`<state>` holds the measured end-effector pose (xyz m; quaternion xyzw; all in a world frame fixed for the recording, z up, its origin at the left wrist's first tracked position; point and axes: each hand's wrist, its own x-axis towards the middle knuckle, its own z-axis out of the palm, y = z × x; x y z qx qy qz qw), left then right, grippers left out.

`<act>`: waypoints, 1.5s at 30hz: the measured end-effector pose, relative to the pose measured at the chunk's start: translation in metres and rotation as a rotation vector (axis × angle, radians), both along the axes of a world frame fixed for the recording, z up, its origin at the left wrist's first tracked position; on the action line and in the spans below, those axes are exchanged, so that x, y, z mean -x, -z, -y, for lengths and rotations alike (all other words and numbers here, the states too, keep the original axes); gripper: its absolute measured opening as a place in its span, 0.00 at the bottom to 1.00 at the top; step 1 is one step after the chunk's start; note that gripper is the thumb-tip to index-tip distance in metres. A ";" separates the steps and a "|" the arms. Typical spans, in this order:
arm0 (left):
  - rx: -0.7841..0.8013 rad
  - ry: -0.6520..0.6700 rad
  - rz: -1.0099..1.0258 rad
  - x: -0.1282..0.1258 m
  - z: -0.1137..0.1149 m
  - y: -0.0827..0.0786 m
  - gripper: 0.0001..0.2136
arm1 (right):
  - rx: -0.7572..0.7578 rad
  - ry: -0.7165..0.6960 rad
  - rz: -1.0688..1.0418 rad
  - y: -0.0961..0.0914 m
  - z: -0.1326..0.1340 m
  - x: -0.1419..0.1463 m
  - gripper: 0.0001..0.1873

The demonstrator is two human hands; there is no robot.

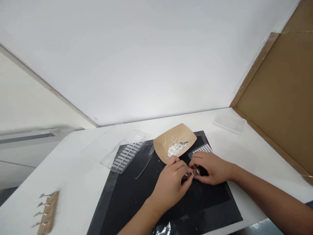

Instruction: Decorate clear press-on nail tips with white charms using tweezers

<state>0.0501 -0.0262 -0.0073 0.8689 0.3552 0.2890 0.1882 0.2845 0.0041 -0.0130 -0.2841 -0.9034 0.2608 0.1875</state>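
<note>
Over the black mat (137, 202), my left hand (172, 178) and my right hand (211, 168) meet at a small brown strip with metal clips (196, 171). The fingers of both hands are closed around it, with the fingertips nearly touching. Much of the strip is hidden behind them. Beyond my right hand lies a sheet of white oval stickers (204, 148). A brown paper tray (160, 143) sits just past my left hand, holding a heap of white bits (176, 149) and several thin sticks. A thin tool with a curved tip (146, 164) rests to the left.
An open clear plastic case (127, 155) with rows of pale nail-shaped tips overlaps the mat's far left. Another brown strip with several metal clips (50, 210) lies at the table's left. A clear plastic box (230, 123) stands back right, near a cardboard panel (281, 98).
</note>
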 end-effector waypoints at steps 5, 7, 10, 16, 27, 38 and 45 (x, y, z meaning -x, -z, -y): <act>-0.006 0.006 -0.039 0.003 0.000 -0.002 0.02 | -0.004 0.002 0.003 0.002 0.000 -0.001 0.12; -0.013 0.011 -0.079 0.004 0.000 -0.004 0.04 | -0.003 0.004 0.000 0.003 0.000 -0.001 0.13; -0.060 0.004 -0.140 0.007 0.000 -0.007 0.04 | 0.000 0.006 -0.002 0.002 0.000 -0.001 0.13; -0.154 -0.071 -0.219 0.008 0.002 -0.011 0.03 | 0.008 -0.004 0.004 0.001 -0.001 -0.001 0.15; -0.200 -0.120 -0.229 0.008 0.005 -0.011 0.04 | 0.012 0.000 -0.005 0.001 -0.001 -0.001 0.14; -0.277 -0.073 -0.181 0.010 -0.001 -0.010 0.03 | 0.006 0.006 0.001 0.002 -0.001 -0.001 0.14; -0.283 -0.020 -0.149 0.011 -0.003 -0.013 0.04 | -0.004 0.012 0.007 0.004 0.000 -0.002 0.13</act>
